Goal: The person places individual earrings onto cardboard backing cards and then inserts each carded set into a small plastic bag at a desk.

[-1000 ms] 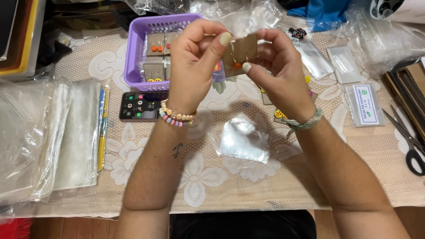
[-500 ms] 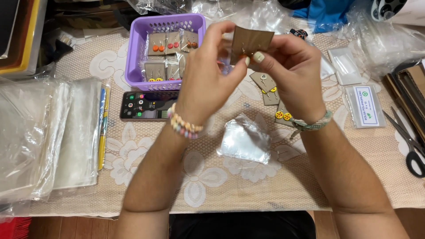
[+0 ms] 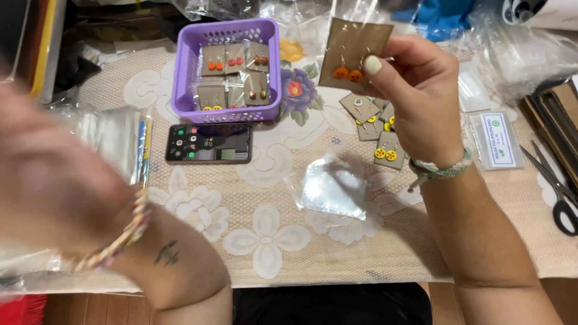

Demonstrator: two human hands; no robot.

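Left hand [image 3: 51,198]: a blur at 9 o'clock, over the pile of clear bags [image 3: 105,135]. I cannot tell if it is open or closed.
Purple basket [image 3: 227,69]: at 11 o'clock, full of small bagged brown cards with little orange, red and yellow earrings.
Phone [image 3: 209,144]: dark and flat, just below the basket.
Empty bag [image 3: 333,188]: clear and shiny, in the middle of the tabletop [image 3: 271,253].
Earring card [image 3: 354,54]: brown, with two orange earrings, up in the air at 1 o'clock.
Right hand [image 3: 421,99]: pinched on the card's right edge.
Doing it well: hold the card by its edge, keep the earrings hanging straight, and open a bag wide.
Loose cards [image 3: 376,123]: brown with yellow earrings, under the right hand.
Label [image 3: 497,139]: white and green, at 3 o'clock.
Scissors [image 3: 557,192]: at the far right.
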